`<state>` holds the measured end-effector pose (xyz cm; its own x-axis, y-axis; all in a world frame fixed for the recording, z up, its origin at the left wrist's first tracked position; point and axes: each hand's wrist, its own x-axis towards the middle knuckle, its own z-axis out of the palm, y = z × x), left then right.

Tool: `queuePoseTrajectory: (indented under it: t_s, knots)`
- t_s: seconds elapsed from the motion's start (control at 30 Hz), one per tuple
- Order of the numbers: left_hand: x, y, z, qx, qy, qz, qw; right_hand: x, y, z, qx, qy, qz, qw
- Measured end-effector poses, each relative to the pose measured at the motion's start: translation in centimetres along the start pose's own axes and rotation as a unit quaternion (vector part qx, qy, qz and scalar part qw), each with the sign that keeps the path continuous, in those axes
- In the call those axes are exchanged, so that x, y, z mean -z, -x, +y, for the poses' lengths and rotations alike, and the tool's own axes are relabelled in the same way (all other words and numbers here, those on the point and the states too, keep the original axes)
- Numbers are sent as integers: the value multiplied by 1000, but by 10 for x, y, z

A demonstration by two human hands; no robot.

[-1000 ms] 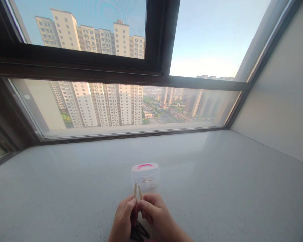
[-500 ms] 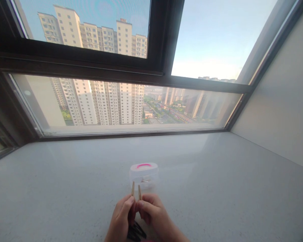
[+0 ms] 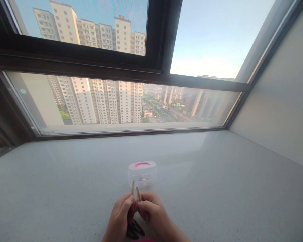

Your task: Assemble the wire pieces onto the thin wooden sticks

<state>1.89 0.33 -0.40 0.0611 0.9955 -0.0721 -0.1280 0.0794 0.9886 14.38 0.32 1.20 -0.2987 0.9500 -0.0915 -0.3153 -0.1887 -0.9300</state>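
My left hand (image 3: pixel 124 209) is closed on a slim tan hair clip (image 3: pixel 133 188), its tip pointing up and away from me. A second tan hair clip (image 3: pixel 138 194) stands between the thumb and fingers of my right hand (image 3: pixel 151 208), leaning slightly left. The two hands meet at the fingertips, while the clip tips stay a little apart. Below them, partly hidden by my left hand, are several black hair clips (image 3: pixel 135 230). Just beyond the clips stands a clear lidded box (image 3: pixel 131 173) with a pink handle (image 3: pixel 142 164) and a few small metallic pieces inside.
The box and hands are over a wide pale speckled sill (image 3: pixel 65 181). A dark window frame (image 3: pixel 131 133) runs along its far edge, with tall buildings outside. A white wall (image 3: pixel 275 111) bounds the right side. Something pink (image 3: pixel 145 240) shows at the bottom edge.
The right clip's tip has tilted a little left, toward the other clip. The whole view has shifted slightly. Both hands keep their hold.
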Motion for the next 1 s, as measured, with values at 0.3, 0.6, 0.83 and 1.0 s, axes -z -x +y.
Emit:
queuePoseTrajectory:
  t_s: [0.3, 0.6, 0.83, 1.0]
  knots:
    - [-3, 4, 5, 7, 0, 13, 1000, 2, 0, 2, -7, 30, 12, 999]
    - [-3, 2, 6, 4, -5, 12, 1000, -1, 1, 0, 4, 28, 8, 1000]
    - [-4, 3, 7, 8, -3, 21, 1000, 5, -2, 5, 12, 59, 9, 998]
    - [-4, 4, 7, 12, 4, 12, 1000, 3, -1, 2, 10, 54, 5, 998]
